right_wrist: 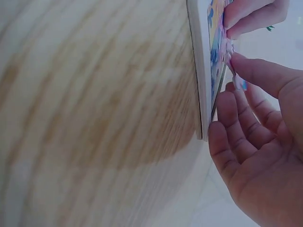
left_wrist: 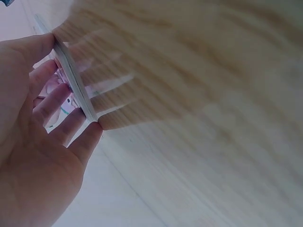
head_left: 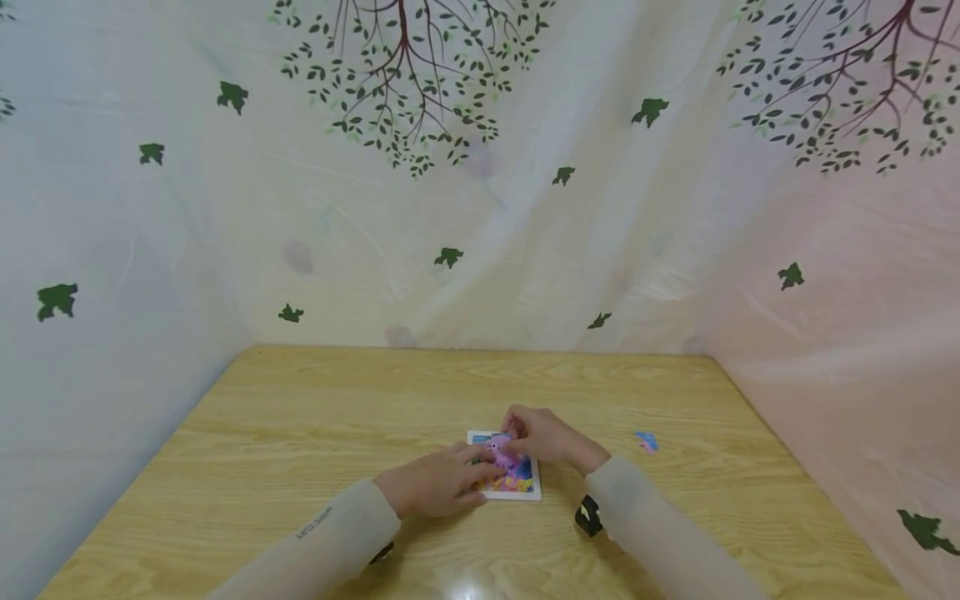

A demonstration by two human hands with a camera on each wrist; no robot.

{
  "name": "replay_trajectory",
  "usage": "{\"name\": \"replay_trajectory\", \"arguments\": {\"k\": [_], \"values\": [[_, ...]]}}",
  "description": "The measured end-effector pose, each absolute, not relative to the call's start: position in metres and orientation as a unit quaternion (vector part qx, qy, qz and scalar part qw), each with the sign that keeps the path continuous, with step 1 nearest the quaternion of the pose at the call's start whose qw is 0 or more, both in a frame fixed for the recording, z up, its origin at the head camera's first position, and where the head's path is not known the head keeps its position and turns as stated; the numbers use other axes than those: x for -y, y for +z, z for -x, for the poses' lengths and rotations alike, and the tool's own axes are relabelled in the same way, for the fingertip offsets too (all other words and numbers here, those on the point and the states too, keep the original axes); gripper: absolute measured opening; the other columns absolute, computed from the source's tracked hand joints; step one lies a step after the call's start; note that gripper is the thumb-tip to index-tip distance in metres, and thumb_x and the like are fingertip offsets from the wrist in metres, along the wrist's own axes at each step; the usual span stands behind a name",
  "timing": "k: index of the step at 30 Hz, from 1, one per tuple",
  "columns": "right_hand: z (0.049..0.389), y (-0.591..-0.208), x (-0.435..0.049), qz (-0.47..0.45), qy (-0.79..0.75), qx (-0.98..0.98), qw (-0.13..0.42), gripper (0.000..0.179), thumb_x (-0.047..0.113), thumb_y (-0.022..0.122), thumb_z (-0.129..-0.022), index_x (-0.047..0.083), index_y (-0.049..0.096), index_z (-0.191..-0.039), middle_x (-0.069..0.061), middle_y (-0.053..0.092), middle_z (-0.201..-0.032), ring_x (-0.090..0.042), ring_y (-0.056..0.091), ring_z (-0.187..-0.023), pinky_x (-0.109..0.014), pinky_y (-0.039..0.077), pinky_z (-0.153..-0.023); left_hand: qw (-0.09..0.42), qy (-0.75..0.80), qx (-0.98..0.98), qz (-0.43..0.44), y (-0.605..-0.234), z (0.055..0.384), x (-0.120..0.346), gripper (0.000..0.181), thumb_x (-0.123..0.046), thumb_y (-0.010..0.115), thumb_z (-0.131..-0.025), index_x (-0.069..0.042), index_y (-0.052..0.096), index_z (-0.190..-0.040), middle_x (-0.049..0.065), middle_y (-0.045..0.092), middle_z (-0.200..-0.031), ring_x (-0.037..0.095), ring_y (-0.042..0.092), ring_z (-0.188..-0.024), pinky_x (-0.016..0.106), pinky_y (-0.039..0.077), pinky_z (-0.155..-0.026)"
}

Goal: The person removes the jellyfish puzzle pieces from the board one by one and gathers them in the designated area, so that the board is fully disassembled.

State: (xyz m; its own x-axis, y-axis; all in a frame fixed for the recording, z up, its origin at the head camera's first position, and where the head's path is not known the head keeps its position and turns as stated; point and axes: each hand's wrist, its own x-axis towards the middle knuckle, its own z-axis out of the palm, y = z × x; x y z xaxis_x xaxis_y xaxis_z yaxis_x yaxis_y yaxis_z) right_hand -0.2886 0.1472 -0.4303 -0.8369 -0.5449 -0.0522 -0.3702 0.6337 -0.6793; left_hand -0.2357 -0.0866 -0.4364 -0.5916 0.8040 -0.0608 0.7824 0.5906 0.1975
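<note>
A small jigsaw puzzle [head_left: 526, 482] with a white border lies flat on the wooden table, showing a pink cartoon figure over blue and yellow. My left hand [head_left: 438, 482] rests on its left side, fingers reaching over the picture; in the left wrist view the left hand's fingertips [left_wrist: 93, 128] meet the board's edge. At the upper right corner, my right hand [head_left: 546, 435] pinches a puzzle piece [right_wrist: 239, 81] between thumb and forefinger, close over the board. Its other fingers sit along the border, and the hand covers part of the picture.
A loose blue and pink puzzle piece [head_left: 647, 442] lies on the table to the right of the right hand. Behind the table [head_left: 337, 400] hangs a pale curtain [head_left: 517, 275] printed with branches and green leaves. Dark wrist devices [head_left: 588, 517] show below the sleeves.
</note>
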Motion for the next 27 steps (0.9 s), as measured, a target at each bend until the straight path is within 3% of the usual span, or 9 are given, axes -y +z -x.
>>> {"name": "replay_trajectory", "arguments": {"k": [5,13,19,27], "values": [[0.29,-0.433,-0.149,0.275,-0.344,-0.89,0.121,0.008,0.014,0.069,-0.099,0.009,0.065,-0.103,0.001,0.058,-0.08,-0.012,0.052,-0.072,-0.025,0.042,-0.062,0.068,0.073,-0.889,-0.447,-0.434,0.234,0.086,0.048,-0.031,0.058,-0.106,-0.021,0.051,-0.152,0.002,0.044,-0.155,0.023,0.048,-0.134,0.041,0.046,-0.109],[0.294,-0.429,-0.163,0.28,-0.331,-0.894,0.111,0.008,0.022,0.067,-0.101,0.014,0.068,-0.1,0.002,0.068,-0.094,-0.012,0.06,-0.085,-0.029,0.05,-0.073,0.07,0.075,-0.889,-0.447,-0.435,0.234,0.086,0.048,-0.031,0.058,-0.106,-0.021,0.05,-0.152,0.001,0.048,-0.15,0.022,0.049,-0.133,0.039,0.046,-0.11],[0.294,-0.424,-0.192,0.291,-0.35,-0.883,0.11,0.013,0.02,0.067,-0.101,0.012,0.064,-0.111,-0.006,0.069,-0.092,-0.02,0.063,-0.079,-0.031,0.052,-0.067,0.064,0.075,-0.888,-0.448,-0.437,0.234,0.087,0.049,-0.031,0.058,-0.105,-0.022,0.05,-0.153,0.002,0.048,-0.149,0.022,0.049,-0.133,0.039,0.045,-0.11],[0.3,-0.421,-0.242,0.251,-0.353,-0.894,0.117,0.013,0.025,0.066,-0.101,0.013,0.067,-0.107,-0.007,0.068,-0.092,-0.018,0.058,-0.078,-0.032,0.05,-0.066,0.061,0.073,-0.887,-0.453,-0.438,0.235,0.088,0.05,-0.031,0.057,-0.106,-0.022,0.048,-0.154,0.003,0.047,-0.151,0.024,0.047,-0.136,0.042,0.044,-0.112]]}}
